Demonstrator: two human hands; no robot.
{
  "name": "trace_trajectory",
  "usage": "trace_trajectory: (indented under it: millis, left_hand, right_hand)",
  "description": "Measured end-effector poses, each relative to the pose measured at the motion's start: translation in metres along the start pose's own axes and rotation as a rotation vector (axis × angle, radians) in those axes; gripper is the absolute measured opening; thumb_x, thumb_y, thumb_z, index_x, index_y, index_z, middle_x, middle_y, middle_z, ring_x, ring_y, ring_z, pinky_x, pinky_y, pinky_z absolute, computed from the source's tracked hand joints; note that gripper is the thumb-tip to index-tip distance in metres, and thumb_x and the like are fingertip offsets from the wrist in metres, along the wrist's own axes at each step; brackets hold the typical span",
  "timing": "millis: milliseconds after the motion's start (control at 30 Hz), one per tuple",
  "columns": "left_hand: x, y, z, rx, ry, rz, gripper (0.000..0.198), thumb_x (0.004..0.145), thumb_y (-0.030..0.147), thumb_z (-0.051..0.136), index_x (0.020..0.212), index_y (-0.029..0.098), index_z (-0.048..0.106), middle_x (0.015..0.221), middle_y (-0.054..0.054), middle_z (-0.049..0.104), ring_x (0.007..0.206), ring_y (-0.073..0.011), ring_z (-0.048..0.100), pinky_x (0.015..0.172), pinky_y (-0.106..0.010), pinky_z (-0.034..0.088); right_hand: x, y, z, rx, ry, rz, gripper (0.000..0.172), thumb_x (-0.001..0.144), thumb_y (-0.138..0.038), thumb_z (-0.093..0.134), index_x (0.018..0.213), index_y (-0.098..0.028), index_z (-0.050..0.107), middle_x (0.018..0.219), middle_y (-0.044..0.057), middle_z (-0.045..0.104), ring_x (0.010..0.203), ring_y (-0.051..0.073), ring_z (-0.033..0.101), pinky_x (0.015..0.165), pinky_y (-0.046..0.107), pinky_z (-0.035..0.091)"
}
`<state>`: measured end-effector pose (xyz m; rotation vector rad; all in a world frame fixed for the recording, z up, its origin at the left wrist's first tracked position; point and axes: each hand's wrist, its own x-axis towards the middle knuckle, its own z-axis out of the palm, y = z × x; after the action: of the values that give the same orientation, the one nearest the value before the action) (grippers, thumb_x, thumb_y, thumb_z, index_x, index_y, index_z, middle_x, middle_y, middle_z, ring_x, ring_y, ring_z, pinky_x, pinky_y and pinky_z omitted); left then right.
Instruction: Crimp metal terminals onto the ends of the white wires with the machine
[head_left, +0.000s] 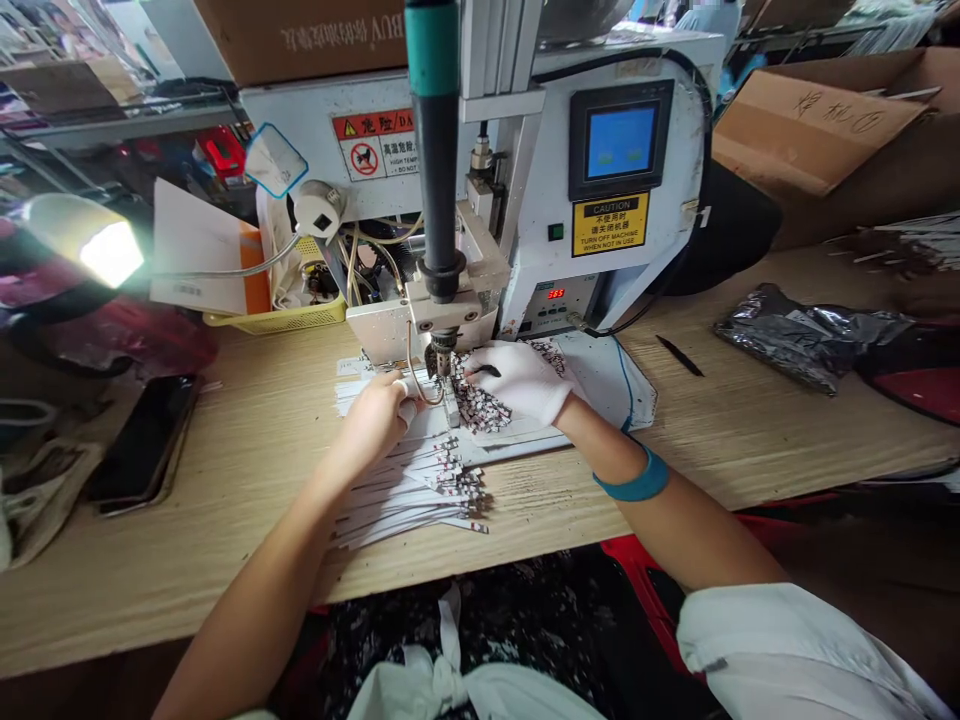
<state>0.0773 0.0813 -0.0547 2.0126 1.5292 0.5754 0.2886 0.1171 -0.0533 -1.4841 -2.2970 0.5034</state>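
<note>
1. While your left hand (373, 420) lies curled over the ends of the white strips (409, 495) beneath the machine head (442, 350), its fingers hide the grip, so pinching or pressing cannot be told.
2. Right hand (517, 380), white-gloved, curves over the heap of small printed tags (471, 398); its fingers (517, 368) close around a dark tip (489, 371), possibly tweezers, though the hold is unclear.
3. Strips: these appear light, thin and flexible, and are likely to slip against one another. Take them by the flat middle, clear of the printed ends.
4. Tags: these appear very light and easily scattered, so tips suit them better than a full hand.
5. Location: the strips fan out on the wooden workbench (225, 570), just below the head; the tags sit beside them, under your right hand.
6. Also present: a blue wristband (631, 480) on your right wrist, a smartphone (142, 440) and a black plastic bag (795, 335).
</note>
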Motion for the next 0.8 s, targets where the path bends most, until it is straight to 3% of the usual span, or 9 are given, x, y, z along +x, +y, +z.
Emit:
trace_trajectory:
  millis: [133, 333, 467, 567, 700, 800]
  left_hand:
    - [0.0, 0.002, -0.008, 0.168, -0.015, -0.048, 0.018, 0.075, 0.022, 0.048, 0.074, 0.014, 0.064, 0.077, -0.009, 0.061, 0.073, -0.0228, 0.056, 0.068, -0.032, 0.042]
    - [-0.003, 0.007, -0.014, -0.046, -0.057, -0.012, 0.026, 0.078, 0.038, 0.047, 0.075, 0.015, 0.059, 0.061, 0.001, 0.054, 0.057, -0.0134, 0.045, 0.055, -0.024, 0.034]
    - [-0.002, 0.009, -0.012, -0.185, -0.115, -0.011, 0.033, 0.076, 0.046, 0.049, 0.072, 0.015, 0.058, 0.062, 0.001, 0.053, 0.058, -0.0127, 0.045, 0.056, -0.023, 0.035]
    - [-0.001, 0.009, -0.011, -0.212, -0.12, -0.038, 0.036, 0.073, 0.049, 0.052, 0.067, 0.014, 0.058, 0.061, 0.001, 0.053, 0.058, -0.0133, 0.045, 0.056, -0.024, 0.035]
    - [0.0, 0.008, -0.009, -0.273, -0.118, -0.06, 0.033, 0.07, 0.048, 0.054, 0.063, 0.015, 0.055, 0.058, 0.001, 0.051, 0.057, -0.0125, 0.044, 0.054, -0.023, 0.034]
    - [0.0, 0.006, -0.009, -0.32, -0.139, -0.08, 0.032, 0.068, 0.046, 0.056, 0.06, 0.015, 0.054, 0.057, 0.002, 0.05, 0.057, -0.0121, 0.043, 0.054, -0.023, 0.033]
  right_hand:
    - [0.0, 0.005, -0.008, 0.022, -0.045, -0.024, 0.019, 0.077, -0.016, 0.057, 0.084, -0.017, 0.074, 0.087, 0.004, 0.073, 0.084, 0.019, 0.064, 0.072, 0.027, 0.042]
    - [0.001, 0.006, -0.002, -0.006, -0.09, -0.02, 0.014, 0.074, -0.021, 0.061, 0.079, -0.018, 0.073, 0.082, 0.004, 0.072, 0.078, 0.02, 0.063, 0.067, 0.028, 0.041]
    - [0.001, 0.002, -0.003, 0.043, -0.055, -0.005, 0.012, 0.075, -0.017, 0.058, 0.076, -0.015, 0.07, 0.082, 0.006, 0.07, 0.079, 0.02, 0.061, 0.07, 0.029, 0.042]
    - [-0.003, -0.007, -0.009, 0.369, -0.069, 0.113, 0.01, 0.077, -0.016, 0.055, 0.078, -0.013, 0.065, 0.073, 0.004, 0.066, 0.064, 0.014, 0.059, 0.06, 0.026, 0.044]
    - [-0.007, -0.016, -0.009, 0.941, -0.273, 0.25, 0.007, 0.072, -0.016, 0.062, 0.076, -0.012, 0.058, 0.062, -0.001, 0.057, 0.046, 0.007, 0.049, 0.043, 0.021, 0.042]
    - [-0.008, -0.017, -0.005, 1.117, -0.329, 0.276, 0.011, 0.069, -0.014, 0.065, 0.077, -0.011, 0.058, 0.06, -0.002, 0.055, 0.044, 0.005, 0.046, 0.037, 0.018, 0.039]
